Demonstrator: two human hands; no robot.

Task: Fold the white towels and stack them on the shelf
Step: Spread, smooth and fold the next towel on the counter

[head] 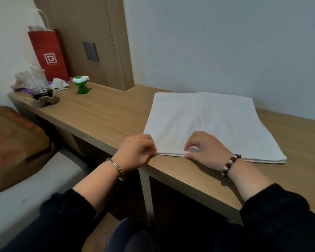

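A white towel (207, 122) lies flat on the wooden desk (105, 113), folded into a broad square with its layered edge toward me. My left hand (136, 151) pinches the towel's near left corner at the desk's front edge. A little to the right, my right hand (205, 148) pinches the same near edge between thumb and curled fingers. Both wrists wear bracelets. No shelf is in view.
At the desk's far left stand a red paper bag (47, 53), a wrapped cup in a cardboard holder (36, 90), a crumpled cloth (60, 84) and a green toy (81, 84). A brown bag (15, 142) lies on a white bed (35, 182) at left. A wall runs behind the desk.
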